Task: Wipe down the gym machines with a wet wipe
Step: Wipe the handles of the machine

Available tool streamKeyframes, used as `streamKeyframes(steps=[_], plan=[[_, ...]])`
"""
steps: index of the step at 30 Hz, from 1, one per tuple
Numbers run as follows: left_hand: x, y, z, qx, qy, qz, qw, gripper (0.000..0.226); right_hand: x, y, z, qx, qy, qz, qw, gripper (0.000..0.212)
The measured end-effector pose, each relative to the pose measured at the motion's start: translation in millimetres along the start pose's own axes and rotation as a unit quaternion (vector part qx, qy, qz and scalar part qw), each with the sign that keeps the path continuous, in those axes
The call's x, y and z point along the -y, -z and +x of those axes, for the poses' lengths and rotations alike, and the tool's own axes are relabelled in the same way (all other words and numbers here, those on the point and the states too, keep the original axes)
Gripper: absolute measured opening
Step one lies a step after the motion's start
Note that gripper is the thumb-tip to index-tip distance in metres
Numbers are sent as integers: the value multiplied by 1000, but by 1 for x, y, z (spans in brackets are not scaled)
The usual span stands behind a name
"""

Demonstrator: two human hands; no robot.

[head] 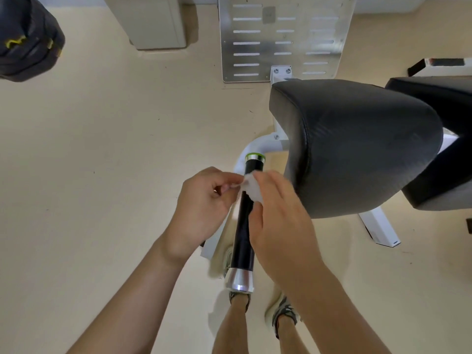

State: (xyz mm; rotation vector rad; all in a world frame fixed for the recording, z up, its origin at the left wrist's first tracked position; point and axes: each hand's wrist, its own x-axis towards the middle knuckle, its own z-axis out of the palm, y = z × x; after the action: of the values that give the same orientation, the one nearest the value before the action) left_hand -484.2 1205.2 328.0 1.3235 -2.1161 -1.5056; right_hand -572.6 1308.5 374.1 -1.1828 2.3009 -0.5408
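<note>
A black handle grip (244, 231) with a silver end cap and a green ring at its top stands out from the white frame of a gym machine. A small white wet wipe (251, 187) lies against the upper part of the grip. My left hand (204, 208) pinches one edge of the wipe from the left. My right hand (277, 221) holds the wipe from the right, fingers curled over it and the grip. Much of the wipe is hidden under my right fingers.
A black padded seat (357, 146) sits right of the handle, with a second black pad (439, 103) behind it. A slotted metal footplate (281, 39) lies ahead. A dark bag (28, 39) hangs at the top left. My shoes (283, 312) are below on the beige floor.
</note>
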Motion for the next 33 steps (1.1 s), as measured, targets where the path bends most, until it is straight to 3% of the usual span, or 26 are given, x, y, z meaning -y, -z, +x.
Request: streamKeyframes(steps=[3, 6, 8, 10, 13, 18, 22, 28, 31, 33], plan=[[0, -4, 17, -1, 74, -85, 994, 27, -11, -18, 16, 91, -48, 40, 994, 50], [2, -13, 20, 38, 96, -98, 990, 26, -22, -36, 8, -35, -45, 140, 988, 38], [8, -13, 9, 62, 115, -118, 984, 23, -24, -40, -5, -108, -98, 234, 961, 28], [17, -7, -7, 98, 135, -152, 974, 17, -25, -42, -17, -145, -139, 285, 937, 20], [26, 0, -39, 135, 162, -206, 956, 18, -25, -45, -39, -179, -129, 293, 930, 21], [25, 8, -81, 126, 171, -228, 950, 14, -30, -41, -80, -90, -145, 307, 936, 26], [15, 19, -105, 120, 133, -206, 962, 18, -38, -19, -88, 30, -102, 301, 948, 19], [8, 11, -145, 35, 115, -161, 980, 9, -32, -30, -99, -27, -26, 288, 957, 17], [-2, 4, -162, 36, 121, -149, 981, 27, -40, -35, -115, -34, 56, 238, 969, 17], [-4, -5, -166, -32, 148, -129, 980, 39, -42, -37, -122, -48, 98, 219, 970, 11]])
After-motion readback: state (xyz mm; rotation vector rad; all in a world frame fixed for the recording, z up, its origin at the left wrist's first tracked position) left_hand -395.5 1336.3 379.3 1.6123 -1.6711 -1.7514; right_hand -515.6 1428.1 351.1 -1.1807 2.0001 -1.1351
